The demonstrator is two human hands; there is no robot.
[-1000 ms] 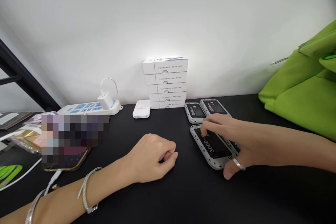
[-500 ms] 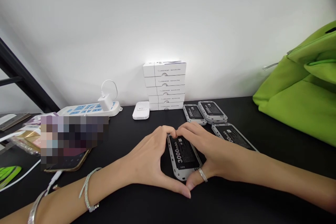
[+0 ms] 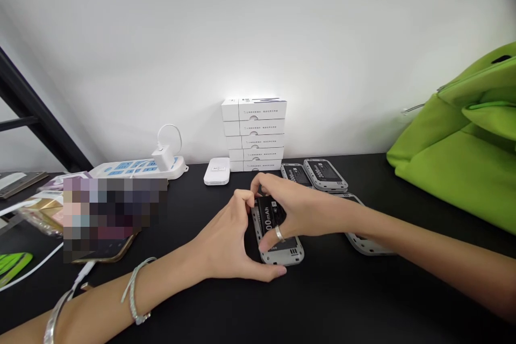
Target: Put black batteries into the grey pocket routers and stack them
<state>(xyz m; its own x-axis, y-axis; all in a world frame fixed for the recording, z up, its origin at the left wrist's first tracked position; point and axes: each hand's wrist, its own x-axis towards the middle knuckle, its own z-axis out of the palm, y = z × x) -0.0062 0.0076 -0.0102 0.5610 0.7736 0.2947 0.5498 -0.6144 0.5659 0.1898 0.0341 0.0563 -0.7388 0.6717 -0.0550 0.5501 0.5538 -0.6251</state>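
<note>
Stacked white boxes (image 3: 253,134), white power strip (image 3: 137,169) with charger (image 3: 163,157), lime-green bag (image 3: 459,161)

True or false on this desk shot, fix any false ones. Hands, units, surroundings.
1. The left hand and right hand both touch one grey-framed unit. True.
2. The ring is on the left hand. False: it is on the right hand.
3. A second unit lies near the wall, behind the hands. True.
4. The green bag sits at the left end of the desk. False: it sits at the right end.
5. The white boxes stand stacked against the wall. True.
</note>
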